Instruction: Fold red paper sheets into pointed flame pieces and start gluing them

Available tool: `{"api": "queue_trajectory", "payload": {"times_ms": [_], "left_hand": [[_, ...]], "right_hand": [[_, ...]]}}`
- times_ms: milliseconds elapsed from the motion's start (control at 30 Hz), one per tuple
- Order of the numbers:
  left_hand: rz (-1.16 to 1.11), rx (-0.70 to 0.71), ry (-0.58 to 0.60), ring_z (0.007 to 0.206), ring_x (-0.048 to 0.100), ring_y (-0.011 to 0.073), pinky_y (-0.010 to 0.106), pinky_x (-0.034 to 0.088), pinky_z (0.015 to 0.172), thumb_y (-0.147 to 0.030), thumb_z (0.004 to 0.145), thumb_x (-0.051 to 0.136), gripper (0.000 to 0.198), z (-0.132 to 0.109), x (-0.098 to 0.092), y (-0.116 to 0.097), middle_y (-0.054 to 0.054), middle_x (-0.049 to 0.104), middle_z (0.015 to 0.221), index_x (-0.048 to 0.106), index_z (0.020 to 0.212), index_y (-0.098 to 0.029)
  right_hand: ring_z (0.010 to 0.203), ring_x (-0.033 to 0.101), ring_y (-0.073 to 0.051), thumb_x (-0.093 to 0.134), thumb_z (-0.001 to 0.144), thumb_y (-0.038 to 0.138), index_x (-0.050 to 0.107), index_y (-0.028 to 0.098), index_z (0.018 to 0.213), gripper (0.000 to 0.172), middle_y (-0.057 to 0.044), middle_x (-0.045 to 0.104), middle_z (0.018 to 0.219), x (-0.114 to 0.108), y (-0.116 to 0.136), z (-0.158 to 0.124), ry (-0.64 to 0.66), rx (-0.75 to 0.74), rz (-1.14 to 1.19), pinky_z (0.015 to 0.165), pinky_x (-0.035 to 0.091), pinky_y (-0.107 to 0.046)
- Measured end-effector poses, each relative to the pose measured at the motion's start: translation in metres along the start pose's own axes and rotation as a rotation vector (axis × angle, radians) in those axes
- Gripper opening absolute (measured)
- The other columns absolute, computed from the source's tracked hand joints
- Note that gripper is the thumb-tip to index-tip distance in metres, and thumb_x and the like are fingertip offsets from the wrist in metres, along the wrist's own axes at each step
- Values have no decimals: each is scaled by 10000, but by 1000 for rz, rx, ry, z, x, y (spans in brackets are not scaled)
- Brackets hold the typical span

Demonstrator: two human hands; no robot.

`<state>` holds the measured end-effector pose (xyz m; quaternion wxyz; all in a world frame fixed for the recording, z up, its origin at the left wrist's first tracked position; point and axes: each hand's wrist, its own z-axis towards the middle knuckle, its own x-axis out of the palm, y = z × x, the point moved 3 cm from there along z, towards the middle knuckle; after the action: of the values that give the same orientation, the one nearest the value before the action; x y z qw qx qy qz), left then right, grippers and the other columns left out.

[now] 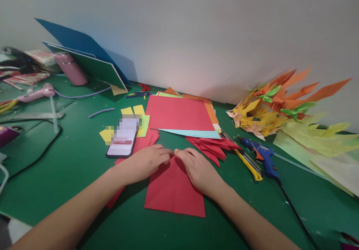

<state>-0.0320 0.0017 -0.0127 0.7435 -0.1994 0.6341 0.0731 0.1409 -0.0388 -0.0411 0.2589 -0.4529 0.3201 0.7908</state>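
A sheet of red paper [176, 194] with a crease down its middle lies on the green table in front of me. At its far edge my left hand [153, 160] pinches the paper, fingers curled together. My right hand [195, 166] meets it there, its fingers also pressed onto the same edge. The fingertips of both hands nearly touch, and they hide the paper's top. Beside my left hand are more red paper pieces [144, 142] and a smartphone [120, 145] with a lit screen. Folded red paper strips [213, 148] lie just beyond my right hand.
A stack of coloured paper [181, 111] lies ahead. To the right are a yellow utility knife [248, 164], a blue glue gun [266, 158] and orange and yellow paper flowers [277, 104]. At left stand a pink bottle [71, 68], a pink glue gun [39, 92] and leaning boards [92, 63].
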Motion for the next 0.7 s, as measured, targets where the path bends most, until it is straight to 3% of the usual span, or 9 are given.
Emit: {"api": "queue_trajectory", "payload": {"times_ms": [200,367,567,700], "left_hand": [[6,8,-20,911,584,189,315,487,782,30,864,398,276,-1,1,0,81,645,1132,602,868,-155],[2,-20,-4,855,581,188,300,480,752,54,833,383,300,-2,1,1,70,634,977,601,866,-150],[-55,-52,-12,851,586,184,288,470,750,41,785,410,316,-5,1,8,53,630,920,619,881,-175],[-99,-108,20,808,599,176,270,457,712,-56,823,482,203,-8,-9,9,41,643,853,643,849,-177]], "right_hand": [[940,548,-269,318,893,34,508,113,1272,431,-177,638,1182,2,0,-1,22,-10,-54,827,520,-453],[955,557,-250,315,916,51,495,143,1265,404,-160,601,1270,-1,0,-2,-11,-62,-34,815,515,-431],[916,570,-255,326,903,49,524,144,1214,381,-155,658,1104,-1,1,1,23,-8,-20,772,513,-415],[913,570,-256,327,908,55,516,146,1225,380,-146,658,1102,-2,2,1,18,6,-10,792,513,-415]]}}
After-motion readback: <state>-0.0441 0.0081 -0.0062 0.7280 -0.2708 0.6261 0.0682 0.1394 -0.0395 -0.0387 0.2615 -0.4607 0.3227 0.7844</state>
